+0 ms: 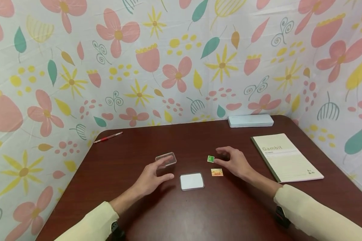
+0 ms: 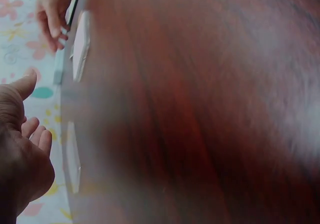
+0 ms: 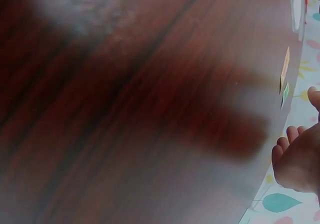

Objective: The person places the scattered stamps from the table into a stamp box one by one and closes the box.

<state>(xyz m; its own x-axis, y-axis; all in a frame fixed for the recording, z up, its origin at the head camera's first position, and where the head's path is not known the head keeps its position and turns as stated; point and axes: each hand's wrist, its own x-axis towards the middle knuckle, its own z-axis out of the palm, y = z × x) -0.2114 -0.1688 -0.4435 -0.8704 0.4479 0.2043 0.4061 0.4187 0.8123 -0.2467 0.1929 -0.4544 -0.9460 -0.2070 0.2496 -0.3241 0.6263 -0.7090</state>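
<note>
In the head view my left hand [image 1: 151,177] hovers over the table with fingers extended and thumb apart. Its fingertips overlap a clear, shallow plastic case or lid [image 1: 171,160]; whether they touch it I cannot tell. My right hand [image 1: 236,163] is loosely bent beside a small green stamp-like square [image 1: 210,159], its thumb close to that edge. Just nearer lies an orange-and-yellow stamp-like rectangle [image 1: 217,172]. Between the hands sits a clear-rimmed case with a white inside [image 1: 192,181]. Both small pieces appear apart from the right hand [image 3: 300,159] in the right wrist view.
A cream notebook [image 1: 286,157] lies on the right of the dark wooden table [image 1: 187,214]. At the back right edge stands a pale blue box [image 1: 251,121], and a red pen [image 1: 108,137] lies at the back left. Patterned cloth [image 1: 181,67] hangs behind and beside the table.
</note>
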